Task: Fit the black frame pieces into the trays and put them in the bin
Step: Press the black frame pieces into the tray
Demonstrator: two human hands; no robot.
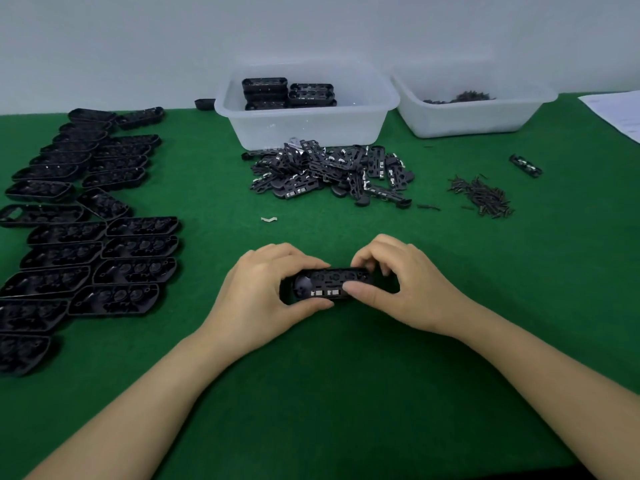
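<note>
While both hands pinch it, the black tray sits between the left hand and right hand, fingers clamped on its ends, silver contacts showing.

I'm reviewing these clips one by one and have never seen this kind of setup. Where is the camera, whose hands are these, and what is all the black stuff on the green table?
There is one picture, from a camera worn on a person's head, looking down at their own bare hands. No machine is involved.

The left hand and right hand together hold one black tray, which seems to have a frame piece in it, just above the green table.

To the left lie rows of empty trays. In the middle is a loose pile of frame pieces, with one more lying alone to the right, near a small heap of screws. Behind the pile stands a clear bin with finished trays stacked inside. A second bin holds small dark parts, too small to identify.
</note>
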